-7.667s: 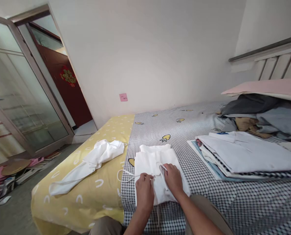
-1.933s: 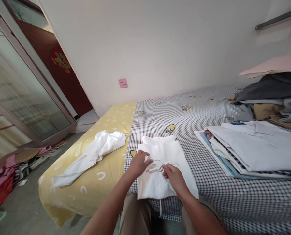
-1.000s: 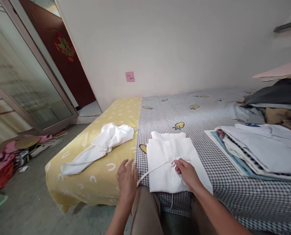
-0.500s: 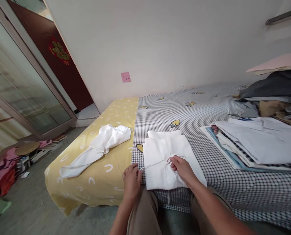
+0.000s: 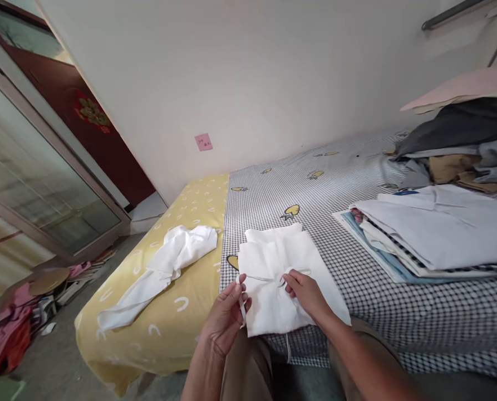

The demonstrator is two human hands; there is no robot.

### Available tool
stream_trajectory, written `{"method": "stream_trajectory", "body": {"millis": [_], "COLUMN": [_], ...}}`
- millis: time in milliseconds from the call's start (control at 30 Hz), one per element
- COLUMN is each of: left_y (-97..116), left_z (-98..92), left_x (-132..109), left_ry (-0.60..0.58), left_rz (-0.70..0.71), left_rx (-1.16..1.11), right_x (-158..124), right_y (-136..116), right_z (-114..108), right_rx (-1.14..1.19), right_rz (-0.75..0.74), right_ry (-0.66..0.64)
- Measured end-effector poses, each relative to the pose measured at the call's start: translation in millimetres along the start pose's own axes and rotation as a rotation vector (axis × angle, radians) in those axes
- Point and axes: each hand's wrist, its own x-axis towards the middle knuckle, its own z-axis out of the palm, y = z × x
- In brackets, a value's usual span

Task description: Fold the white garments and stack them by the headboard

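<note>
A folded white garment (image 5: 273,253) lies on the checked bedsheet in front of me, with a thin white drawstring (image 5: 256,277) across its top. My left hand (image 5: 229,309), at the garment's left edge, pinches one length of the drawstring, and its end hangs down below the fingers. My right hand (image 5: 300,287) rests over the middle of the garment, its fingers closed on the drawstring where it gathers into a loop. Another bit of string dangles over the bed's front edge.
A crumpled white garment (image 5: 165,267) lies on the yellow sheet (image 5: 173,345) to the left. At the right is a stack of folded shirts (image 5: 440,228), with a heap of darker clothes (image 5: 452,136) behind it. Assorted items (image 5: 18,317) lie on the floor at far left.
My left hand has turned over and risen slightly, now pinching the string between thumb and fingers. My right hand stays at the string's loop. The view has tilted a little.
</note>
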Motion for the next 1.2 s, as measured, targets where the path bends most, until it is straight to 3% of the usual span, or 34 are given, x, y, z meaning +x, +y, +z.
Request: {"method": "stream_trajectory", "body": {"millis": [233, 433, 533, 800, 1000, 1200], "left_y": [4, -7, -15, -21, -33, -43], "left_z": [58.0, 87.3, 88.7, 74.5, 69.2, 68.0], "left_x": [37, 71, 81, 86, 84, 85], "left_ry": [-0.003, -0.106, -0.062, -0.121, -0.045, -0.01], "left_rz": [0.144, 0.003, 0.003, 0.065, 0.079, 0.11], "left_rx": [0.214, 0.148, 0.107, 0.116, 0.075, 0.009], "right_x": [1, -1, -3, -7, -3, 5], "right_y": [2, -8, -13, -15, -14, -25], "right_z": [4, 3, 2, 5, 8, 3], "right_rx": [-0.075, -0.148, -0.15, -0.049, 0.138, 0.505], "right_rz": [-0.038, -0.046, -0.034, -0.054, -0.121, 0.057], "right_ry": [0.01, 0.036, 0.047, 0.092, 0.239, 0.016]}}
